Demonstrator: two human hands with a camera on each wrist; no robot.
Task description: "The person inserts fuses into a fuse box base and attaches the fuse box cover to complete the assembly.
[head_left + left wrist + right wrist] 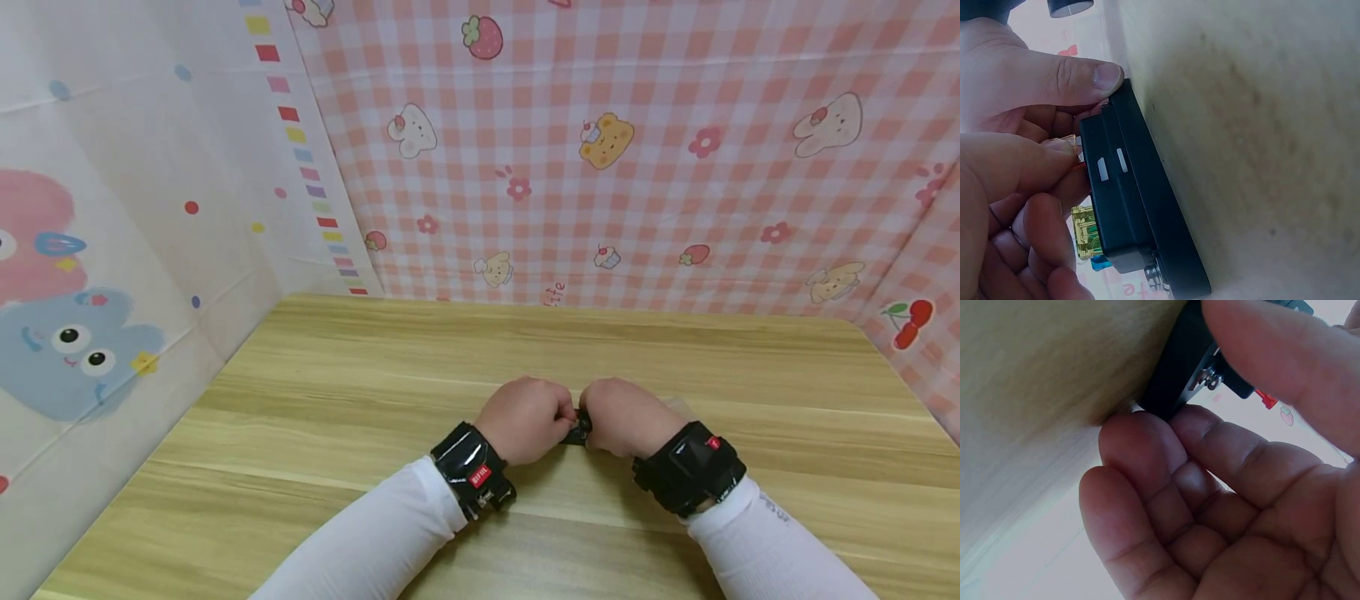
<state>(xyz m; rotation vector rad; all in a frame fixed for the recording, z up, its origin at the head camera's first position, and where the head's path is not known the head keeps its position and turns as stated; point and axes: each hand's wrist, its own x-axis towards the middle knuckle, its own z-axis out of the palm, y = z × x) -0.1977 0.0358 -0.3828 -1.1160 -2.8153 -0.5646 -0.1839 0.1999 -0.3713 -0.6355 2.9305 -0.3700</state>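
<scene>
A black fuse block (576, 432) is held between my two hands close over the tabletop. In the left wrist view, my left hand (1004, 169) pinches a small clear blade fuse (1071, 139) between thumb and finger at the block's face. Beside it, a yellow fuse (1084, 231) and a blue fuse (1101, 262) stick out of the block. The right thumb presses on the block's upper end, while my right hand (1241, 481) grips the block from its side, fingers curled under its edge. A metal terminal screw (1210, 379) and a red fuse (1265, 398) show there.
The wood-grain table (360, 383) spreads around both hands. A pale translucent item (678, 407) lies partly hidden behind the right hand. Patterned cloth (600, 200) stands along the back and sides of the table.
</scene>
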